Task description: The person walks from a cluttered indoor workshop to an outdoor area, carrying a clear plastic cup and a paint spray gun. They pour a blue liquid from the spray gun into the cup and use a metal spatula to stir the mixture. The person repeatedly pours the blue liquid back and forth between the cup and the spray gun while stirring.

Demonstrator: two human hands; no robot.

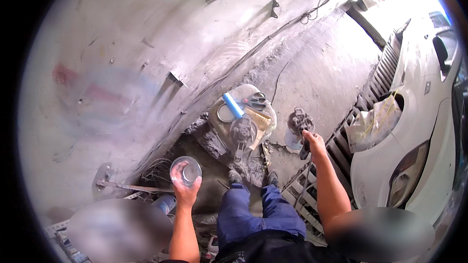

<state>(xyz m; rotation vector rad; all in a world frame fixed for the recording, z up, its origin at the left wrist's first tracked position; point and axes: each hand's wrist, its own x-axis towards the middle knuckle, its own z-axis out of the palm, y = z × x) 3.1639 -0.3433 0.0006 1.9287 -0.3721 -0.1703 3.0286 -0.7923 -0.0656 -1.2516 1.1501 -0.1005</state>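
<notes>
Wears black shirt (278, 251) at bottom of frame, grips clear cup (186, 170) in left hand (186, 192) at lower left, likely light and squashy, best held gently round, and dark tool (298, 119) in right hand (315, 144) right of middle, likely heavy and hard, best by handle (305, 151).

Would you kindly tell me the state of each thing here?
Clear tub: held by the left hand, contents unclear
Dark disc tool: held by the right hand
Second disc tool: resting on the stool
Blue cylinder: lying on its side
Scissors: lying flat, blades unclear
Brown sheet: partly covered
Pale sheeting: crumpled
</notes>
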